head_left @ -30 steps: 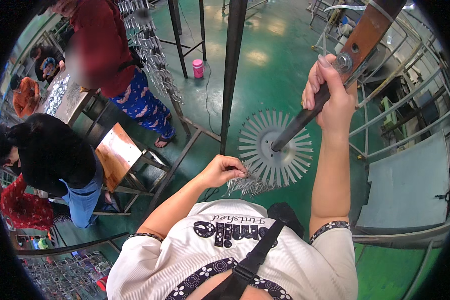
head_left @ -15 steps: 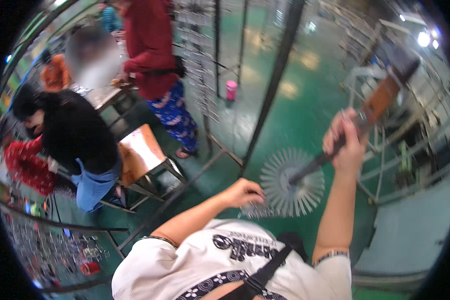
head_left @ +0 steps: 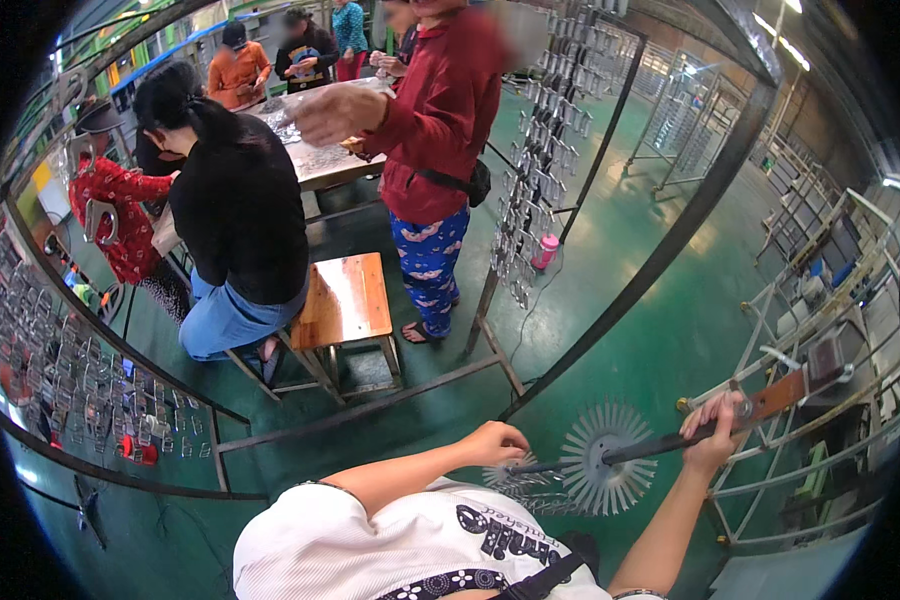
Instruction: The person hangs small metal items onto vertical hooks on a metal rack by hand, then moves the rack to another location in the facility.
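Note:
My right hand point(head_left: 715, 428) is closed around a dark metal rod point(head_left: 660, 446) that slants across in front of me. A round grey disc point(head_left: 580, 462) with slots like comb teeth around its rim sits on the rod. Past my grip, the rod's upper end has an orange-brown section point(head_left: 778, 396) and a hooked metal end. My left hand point(head_left: 495, 443) is curled by a second, smaller toothed disc at the rod's lower end. Small shiny wire-like metal pieces point(head_left: 535, 488) hang there, below the discs. What the left fingers pinch, if anything, is hidden.
A dark metal frame bar point(head_left: 660, 260) rises in front of me. Racks of hanging metal parts stand at left point(head_left: 80, 370) and ahead point(head_left: 545, 150). A wooden stool point(head_left: 345, 300) is near a worktable point(head_left: 320, 165) with several people around it. Metal racks point(head_left: 830, 420) stand at right.
The view has swung left, so the people and stool sit further right. My right hand has come down and the rod lies flatter. The person in the red top now holds an arm out.

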### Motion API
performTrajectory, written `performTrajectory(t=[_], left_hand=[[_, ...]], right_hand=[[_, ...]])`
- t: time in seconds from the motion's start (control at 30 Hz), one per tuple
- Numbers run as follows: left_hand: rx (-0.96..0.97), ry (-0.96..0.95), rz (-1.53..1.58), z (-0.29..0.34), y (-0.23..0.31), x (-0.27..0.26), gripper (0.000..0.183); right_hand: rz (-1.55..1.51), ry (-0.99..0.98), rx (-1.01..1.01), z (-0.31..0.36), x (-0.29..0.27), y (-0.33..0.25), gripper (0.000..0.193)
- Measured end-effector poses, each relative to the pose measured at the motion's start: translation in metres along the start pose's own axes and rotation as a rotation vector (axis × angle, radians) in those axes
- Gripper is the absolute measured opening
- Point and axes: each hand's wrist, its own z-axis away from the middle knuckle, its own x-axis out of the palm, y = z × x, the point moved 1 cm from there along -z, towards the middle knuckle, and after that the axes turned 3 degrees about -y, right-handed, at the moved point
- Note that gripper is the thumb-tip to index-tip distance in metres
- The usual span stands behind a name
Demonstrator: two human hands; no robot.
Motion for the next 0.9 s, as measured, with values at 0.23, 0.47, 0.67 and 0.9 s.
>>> performTrajectory(t=[0.23,0.47,0.67,0.9], left_hand=[[-0.417,0.015,-0.246,0.078,-0.114,-0.012,0.019],[-0.324,0.504,-0.602,0.116,-0.097,-0.193,0.05],[-0.114,1.236,-0.745,0.087,0.097,-0.455,0.079],[-0.404,1.331,-0.914,0.067,0.231,-0.509,0.062]], right_hand=[[0.044,0.059,0.0,0.03,-0.022,0.027,0.019],[0.118,0.126,-0.024,0.056,-0.049,0.056,0.023],[0.125,0.127,-0.021,0.077,-0.07,0.072,0.024],[0.164,0.14,-0.051,0.091,-0.081,0.084,0.023]])
